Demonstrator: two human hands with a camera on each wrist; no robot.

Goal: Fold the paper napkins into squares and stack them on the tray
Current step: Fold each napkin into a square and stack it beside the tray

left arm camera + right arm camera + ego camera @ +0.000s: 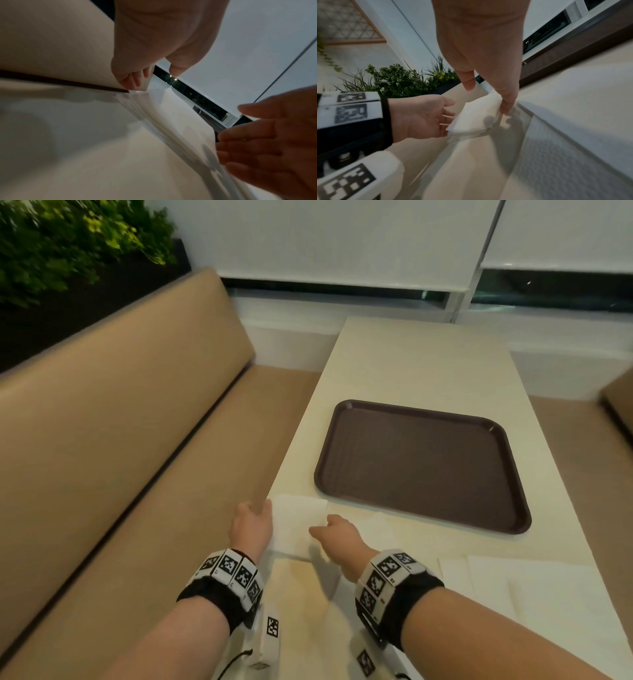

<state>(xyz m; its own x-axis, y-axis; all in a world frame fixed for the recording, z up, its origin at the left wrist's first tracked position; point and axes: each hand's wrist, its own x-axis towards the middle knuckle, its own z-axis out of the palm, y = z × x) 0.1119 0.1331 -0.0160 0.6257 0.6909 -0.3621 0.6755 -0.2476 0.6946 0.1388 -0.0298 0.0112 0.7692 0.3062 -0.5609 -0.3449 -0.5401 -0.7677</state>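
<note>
Folded napkin held between both hands at the near left corner of the tabletop, tray bare just beyond it.

The napkin (298, 525) sits at the tabletop's (404, 364) left edge, its long axis running away from the person. The left hand (251, 525) meets its left side with loosely straight fingers, grip apart. The right hand (337, 537) pinches the far right corner, grip clamped on the paper. The tray (421, 463) lies ahead and to the right, so the right hand is nearer for carrying it over. Flat napkins (534, 587) wait on the near right. The head view alone shows the tray's bare surface. The right wrist view shows the napkin (476, 116) as several layers lifted off the tabletop, with the left hand (421, 116) open against its edge.
</note>
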